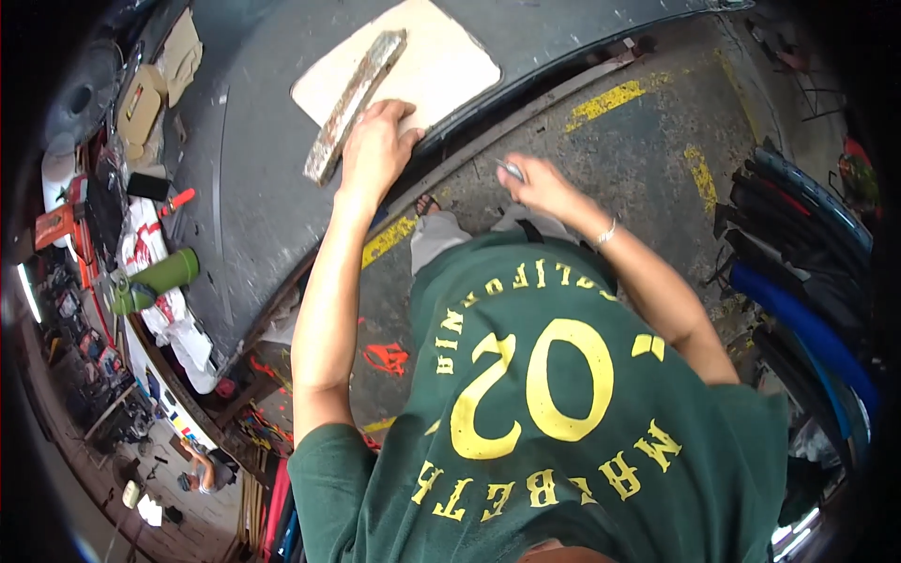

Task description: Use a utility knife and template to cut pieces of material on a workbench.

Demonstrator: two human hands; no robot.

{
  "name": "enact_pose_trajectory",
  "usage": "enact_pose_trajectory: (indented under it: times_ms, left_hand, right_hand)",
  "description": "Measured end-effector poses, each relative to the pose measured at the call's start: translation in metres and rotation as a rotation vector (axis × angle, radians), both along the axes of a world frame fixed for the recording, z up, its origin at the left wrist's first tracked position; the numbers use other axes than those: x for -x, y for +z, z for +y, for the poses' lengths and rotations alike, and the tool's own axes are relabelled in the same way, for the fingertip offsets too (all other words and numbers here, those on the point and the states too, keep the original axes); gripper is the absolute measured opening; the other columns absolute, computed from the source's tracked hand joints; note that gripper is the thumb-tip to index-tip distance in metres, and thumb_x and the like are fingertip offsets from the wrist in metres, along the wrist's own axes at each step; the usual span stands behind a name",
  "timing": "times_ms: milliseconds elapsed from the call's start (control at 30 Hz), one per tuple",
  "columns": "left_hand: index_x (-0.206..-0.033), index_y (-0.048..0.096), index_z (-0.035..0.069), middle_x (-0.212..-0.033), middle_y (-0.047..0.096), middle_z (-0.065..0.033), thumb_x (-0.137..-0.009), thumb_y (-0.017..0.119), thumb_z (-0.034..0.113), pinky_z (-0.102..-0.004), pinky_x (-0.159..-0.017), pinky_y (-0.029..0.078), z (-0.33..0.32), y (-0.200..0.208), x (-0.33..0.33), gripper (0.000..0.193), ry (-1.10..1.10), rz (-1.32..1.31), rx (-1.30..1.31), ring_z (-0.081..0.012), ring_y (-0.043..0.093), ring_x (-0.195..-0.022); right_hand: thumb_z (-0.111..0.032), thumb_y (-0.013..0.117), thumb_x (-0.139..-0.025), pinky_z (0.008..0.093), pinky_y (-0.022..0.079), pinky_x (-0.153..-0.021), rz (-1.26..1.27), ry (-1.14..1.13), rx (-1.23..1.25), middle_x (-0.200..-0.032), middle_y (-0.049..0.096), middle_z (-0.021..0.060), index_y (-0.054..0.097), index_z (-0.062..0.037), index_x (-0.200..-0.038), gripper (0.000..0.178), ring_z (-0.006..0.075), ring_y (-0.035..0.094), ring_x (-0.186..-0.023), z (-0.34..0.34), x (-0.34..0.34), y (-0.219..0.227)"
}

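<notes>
On the dark worktable point(263, 103) lies a cream rectangular sheet point(450, 61) with rounded corners. A long, worn metal bar point(352, 103) rests slantwise across its left part, its near end reaching past the sheet. My left hand point(375, 150) is laid on the sheet beside the bar, fingers stretched and thumb apart near the table edge. Whether its fingers touch the bar is hard to tell. Off the table edge, my right hand point(542, 188) is closed round a small silver utility knife point(511, 171), its thin tip pointing toward the table. Most of the knife's handle is hidden.
At the table's left are a green bottle point(169, 272), a dark phone-like slab point(147, 186), a red-handled tool point(178, 201) and a tan plastic piece point(141, 108). Dark and blue panels point(788, 300) are stacked at right. Another person point(208, 469) is at far lower left.
</notes>
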State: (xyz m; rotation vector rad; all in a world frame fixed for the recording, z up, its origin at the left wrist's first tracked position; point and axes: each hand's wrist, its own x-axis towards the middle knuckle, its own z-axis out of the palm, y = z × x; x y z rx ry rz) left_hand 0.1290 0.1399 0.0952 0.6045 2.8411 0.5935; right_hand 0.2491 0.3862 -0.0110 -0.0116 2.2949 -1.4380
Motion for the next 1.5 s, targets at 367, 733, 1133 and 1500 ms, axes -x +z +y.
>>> enact_pose_trajectory:
  times_ms: [367, 733, 1133, 1500]
  left_hand:
    - [-0.130, 0.067, 0.002, -0.116, 0.074, -0.0144, -0.087, 0.079, 0.038, -0.0339, -0.096, 0.051, 0.031, -0.005, 0.211, 0.058, -0.034, -0.173, -0.038, -0.0224, 0.070, -0.105]
    - [-0.106, 0.073, -0.002, -0.100, 0.075, -0.0169, -0.067, 0.088, 0.042, -0.0359, -0.089, 0.053, 0.059, -0.061, 0.289, 0.061, -0.348, -0.442, 0.099, -0.0256, 0.072, -0.093]
    - [-0.094, 0.072, 0.001, -0.078, 0.068, -0.0033, -0.084, 0.072, 0.034, -0.0298, -0.067, 0.050, 0.059, -0.052, 0.288, 0.034, -0.497, -0.489, 0.034, -0.0137, 0.060, -0.067]
    - [-0.092, 0.073, 0.002, -0.078, 0.066, 0.0004, -0.089, 0.070, 0.024, -0.0251, -0.064, 0.048, 0.018, -0.080, 0.313, 0.023, -0.374, -0.733, -0.295, -0.0094, 0.059, -0.067]
  right_hand:
    - [-0.039, 0.075, -0.089, 0.0250, 0.050, -0.057, -0.420, -0.246, 0.240, -0.090, 0.074, 0.0054, 0.071, -0.0037, -0.111, 0.042, 0.0108, 0.063, -0.066, -0.048, -0.027, 0.051]
    - [-0.037, 0.074, -0.091, 0.0233, 0.041, -0.048, -0.535, -0.693, 0.393, -0.085, 0.072, 0.0051, 0.069, -0.0049, -0.110, 0.037, 0.0060, 0.051, -0.051, -0.132, 0.024, 0.092]
    - [-0.028, 0.079, -0.090, 0.0211, 0.042, -0.047, -0.523, -0.993, 0.531, -0.095, 0.068, 0.0060, 0.059, -0.0029, -0.111, 0.038, 0.0139, 0.073, -0.085, -0.168, 0.028, 0.089]
    - [-0.027, 0.084, -0.086, 0.0212, 0.043, -0.047, -0.538, -0.992, 0.495, -0.091, 0.066, 0.0059, 0.054, -0.0040, -0.105, 0.042, 0.0143, 0.072, -0.084, -0.180, 0.032, 0.084]
